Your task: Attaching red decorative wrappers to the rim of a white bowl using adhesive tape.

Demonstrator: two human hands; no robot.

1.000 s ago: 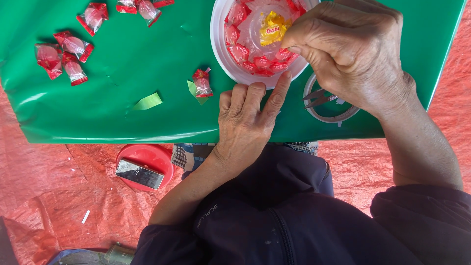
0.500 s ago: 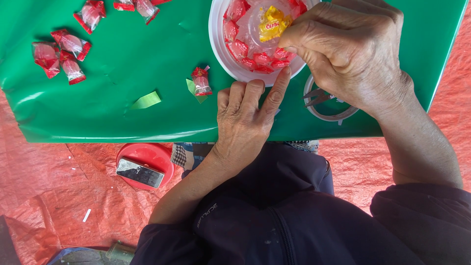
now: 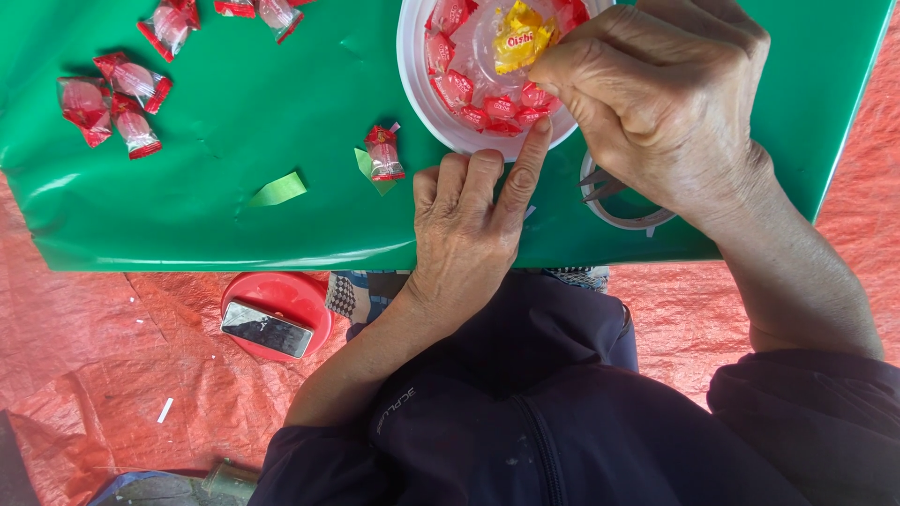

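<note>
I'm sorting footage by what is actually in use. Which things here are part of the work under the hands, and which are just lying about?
In use:
- white bowl, steadied by the left hand
- red-wrapped sweets inside it
- yellow packet, by the right hand

Lying about:
- loose sweets on the green sheet
- green paper scrap
- phone on a red lid
- scissors, mostly hidden

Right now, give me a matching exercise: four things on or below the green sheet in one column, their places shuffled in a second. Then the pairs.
Things
1. yellow-wrapped candy
2. phone
3. scissors
4. green paper scrap

Places
A. on the red stool below the sheet's edge
B. in the white bowl, at the right hand fingertips
C. on the green sheet, left of the left hand
D. under the right hand's wrist

Pairs: 1-B, 2-A, 3-D, 4-C
</note>
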